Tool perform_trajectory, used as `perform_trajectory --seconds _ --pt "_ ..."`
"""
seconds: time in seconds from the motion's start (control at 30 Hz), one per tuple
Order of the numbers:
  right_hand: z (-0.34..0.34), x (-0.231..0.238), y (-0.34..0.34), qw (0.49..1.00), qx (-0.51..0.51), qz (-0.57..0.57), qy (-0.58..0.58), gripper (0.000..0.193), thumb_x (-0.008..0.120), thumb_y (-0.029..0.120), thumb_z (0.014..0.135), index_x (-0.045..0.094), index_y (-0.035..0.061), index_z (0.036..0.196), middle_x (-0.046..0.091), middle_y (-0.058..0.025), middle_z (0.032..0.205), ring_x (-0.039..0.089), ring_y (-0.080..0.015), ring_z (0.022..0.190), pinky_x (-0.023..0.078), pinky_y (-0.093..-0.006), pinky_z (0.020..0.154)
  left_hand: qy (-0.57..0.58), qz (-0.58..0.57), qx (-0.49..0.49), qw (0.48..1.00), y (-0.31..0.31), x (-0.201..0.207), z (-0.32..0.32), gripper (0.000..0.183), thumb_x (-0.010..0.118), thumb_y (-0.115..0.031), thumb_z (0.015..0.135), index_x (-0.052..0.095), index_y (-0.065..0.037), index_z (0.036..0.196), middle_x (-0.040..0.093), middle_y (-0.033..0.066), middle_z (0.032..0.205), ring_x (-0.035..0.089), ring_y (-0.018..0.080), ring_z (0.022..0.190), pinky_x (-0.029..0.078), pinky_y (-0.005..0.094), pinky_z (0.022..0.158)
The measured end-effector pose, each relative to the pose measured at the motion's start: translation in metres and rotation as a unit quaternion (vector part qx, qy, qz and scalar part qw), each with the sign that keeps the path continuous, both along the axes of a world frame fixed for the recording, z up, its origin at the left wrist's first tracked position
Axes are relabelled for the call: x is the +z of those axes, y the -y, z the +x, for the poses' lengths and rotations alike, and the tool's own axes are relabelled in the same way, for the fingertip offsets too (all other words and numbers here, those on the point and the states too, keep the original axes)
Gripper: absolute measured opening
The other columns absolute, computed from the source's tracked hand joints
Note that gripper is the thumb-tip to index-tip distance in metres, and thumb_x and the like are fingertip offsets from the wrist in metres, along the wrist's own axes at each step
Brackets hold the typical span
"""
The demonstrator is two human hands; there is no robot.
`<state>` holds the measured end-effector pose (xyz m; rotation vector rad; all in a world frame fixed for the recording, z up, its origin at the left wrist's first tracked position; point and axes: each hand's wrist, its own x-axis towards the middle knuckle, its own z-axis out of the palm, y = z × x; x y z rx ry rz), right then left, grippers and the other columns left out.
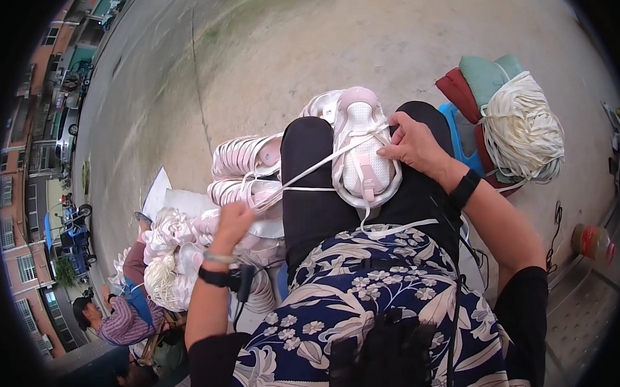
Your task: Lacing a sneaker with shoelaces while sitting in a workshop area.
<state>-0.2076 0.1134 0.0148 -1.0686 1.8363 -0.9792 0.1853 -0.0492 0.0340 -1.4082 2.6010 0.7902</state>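
A pink and white shoe upper (362,113) rests across my lap between my thighs, its rounded toe pointing away from me. A white shoelace (316,168) runs taut from its lacing area to my left hand (233,225), which is closed around the lace well to the left of the shoe. My right hand (413,143) pinches lace at the shoe's right edge, thumb and fingers close together. A loose lace end trails from the heel side over my apron (368,287).
Stacked pink and white uppers (244,158) lie left of my legs, beside a heap of laced ones (171,232). At right, a bundle of cream laces (523,128) sits on folded cloths over a blue stool (458,134). Another person (127,323) sits at lower left.
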Motion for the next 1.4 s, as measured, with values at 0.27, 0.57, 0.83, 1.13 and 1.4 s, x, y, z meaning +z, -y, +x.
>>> perform_trajectory --seconds 0.27,0.57,0.83,1.13,1.4 --pt "0.011 0.009 0.003 0.983 0.04 -0.08 -0.157 0.044 0.068 0.019 0.072 0.053 0.0059 0.111 0.057 -0.0135 0.08 0.059 -0.0307 0.074 0.047 -0.0377 0.067 0.376 -0.086 0.194 0.902 -0.006 -0.028 0.172 0.024 0.055 -0.02 0.075 0.066 -0.003 0.089 0.063 0.0233 0.091 0.06 0.0398 0.088 0.048 0.0467 0.078" --pt "0.021 0.006 0.019 0.948 0.078 -0.123 -0.283 0.032 0.057 0.019 0.075 0.055 0.0073 0.105 0.056 -0.0132 0.088 0.057 -0.0306 0.086 0.047 -0.039 0.074 -0.219 -0.247 -0.129 0.935 -0.025 0.011 -0.096 0.012 0.064 -0.01 0.071 0.056 -0.005 0.078 0.056 0.0106 0.08 0.054 0.03 0.076 0.042 0.0392 0.066" --pt "0.027 0.015 -0.013 0.954 0.065 -0.175 -0.233 0.027 0.061 0.015 0.074 0.054 0.0046 0.098 0.054 -0.0123 0.083 0.056 -0.0307 0.081 0.046 -0.0375 0.071 -0.185 -0.23 -0.265 0.918 -0.047 0.011 -0.188 0.008 0.056 -0.01 0.073 0.055 -0.006 0.079 0.057 0.0091 0.086 0.051 0.0279 0.08 0.038 0.0385 0.07" --pt "0.047 0.017 -0.013 0.93 0.07 -0.241 -0.269 0.016 0.063 0.016 0.069 0.059 0.0089 0.083 0.056 -0.0091 0.08 0.054 -0.028 0.077 0.04 -0.0393 0.065 -0.119 -0.043 -0.2 0.972 -0.068 0.022 -0.17 0.01 0.051 -0.015 0.085 0.048 -0.006 0.088 0.057 0.0199 0.063 0.058 0.0404 0.06 0.044 0.0499 0.054" --pt "0.075 0.018 0.001 0.89 0.117 -0.182 -0.401 0.012 0.059 0.017 0.068 0.05 0.0111 0.072 0.05 -0.0069 0.072 0.05 -0.0261 0.07 0.031 -0.0415 0.065 -0.145 0.045 -0.22 0.964 -0.067 0.085 -0.154 0.026 0.056 -0.016 0.081 0.045 -0.005 0.102 0.057 0.0225 0.066 0.057 0.0437 0.068 0.044 0.0509 0.057"
